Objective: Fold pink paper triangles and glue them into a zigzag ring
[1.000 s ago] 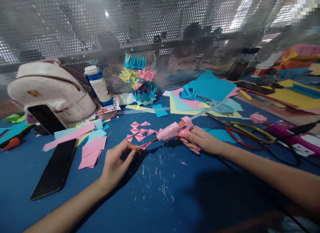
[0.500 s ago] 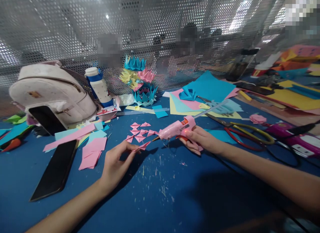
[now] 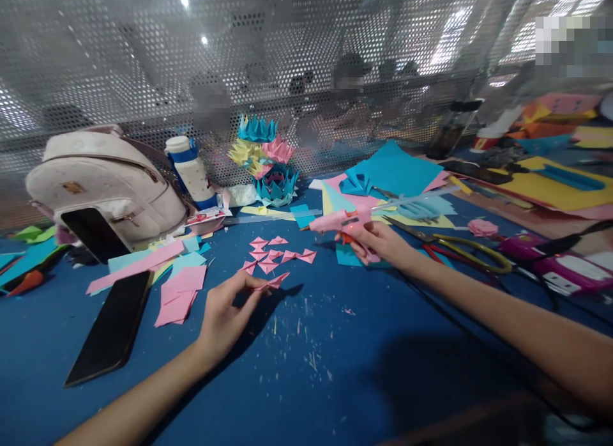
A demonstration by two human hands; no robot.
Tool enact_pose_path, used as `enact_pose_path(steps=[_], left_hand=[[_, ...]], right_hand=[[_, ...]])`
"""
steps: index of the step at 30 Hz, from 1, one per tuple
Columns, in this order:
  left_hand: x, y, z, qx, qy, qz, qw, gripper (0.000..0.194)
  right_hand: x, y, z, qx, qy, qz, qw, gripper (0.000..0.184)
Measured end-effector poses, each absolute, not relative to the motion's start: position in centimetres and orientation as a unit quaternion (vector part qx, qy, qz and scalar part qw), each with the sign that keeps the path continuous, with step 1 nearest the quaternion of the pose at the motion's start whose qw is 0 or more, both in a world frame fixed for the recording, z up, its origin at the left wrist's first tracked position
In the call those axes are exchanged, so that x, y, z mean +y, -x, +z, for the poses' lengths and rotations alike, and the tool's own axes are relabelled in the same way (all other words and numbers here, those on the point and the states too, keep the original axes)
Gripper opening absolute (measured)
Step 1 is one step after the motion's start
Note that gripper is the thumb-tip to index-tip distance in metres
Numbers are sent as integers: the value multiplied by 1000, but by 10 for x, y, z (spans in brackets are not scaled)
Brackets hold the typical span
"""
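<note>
Between thumb and fingers, my left hand (image 3: 230,308) pinches a folded pink paper piece (image 3: 278,282) just above the blue table. My right hand (image 3: 378,245) is wrapped round a pink hot glue gun (image 3: 341,221), its nozzle pointing left and a clear glue stick out of its back. The nozzle is apart from the pinched paper, up and to its right. Several more folded pink pieces (image 3: 269,265) lie loosely grouped beyond my left hand. Pink paper squares (image 3: 179,294) lie to the left of that hand.
A black phone (image 3: 110,331) lies at left, near a pale backpack (image 3: 103,184) and a bottle (image 3: 191,171). Paper flowers (image 3: 276,185) stand by the perforated metal screen. Scissors (image 3: 460,251) and a purple power strip (image 3: 550,264) are at right. A cord trails below my right arm.
My right hand has lifted the glue gun up and away from the folded paper, farther back over the table. My left hand keeps its pinch. The view has shifted slightly.
</note>
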State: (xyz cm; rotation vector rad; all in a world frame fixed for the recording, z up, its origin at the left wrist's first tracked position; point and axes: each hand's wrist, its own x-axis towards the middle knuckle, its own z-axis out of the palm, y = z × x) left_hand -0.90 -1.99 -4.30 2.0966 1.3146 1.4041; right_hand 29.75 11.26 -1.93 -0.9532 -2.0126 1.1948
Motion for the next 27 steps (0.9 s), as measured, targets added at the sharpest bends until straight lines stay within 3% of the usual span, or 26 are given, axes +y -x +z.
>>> enact_pose_path(steps=[4,15,23,27], left_hand=[[-20,9,-44,454,-729,487,158,11],[-19,8,-43,446,-734,486,163,13],[-20,8,-43,421,-756,480,144,12],[-21,8,-42,419,-762,475,133,12]], right_hand=[[132,-322,-4,-784,412,359,296,49],[126,-351,-16,-804,435,359,191,43],[125,-340,-22,-799,478,303,204,53],[117,-343,-22,-818,492,213,208,49]])
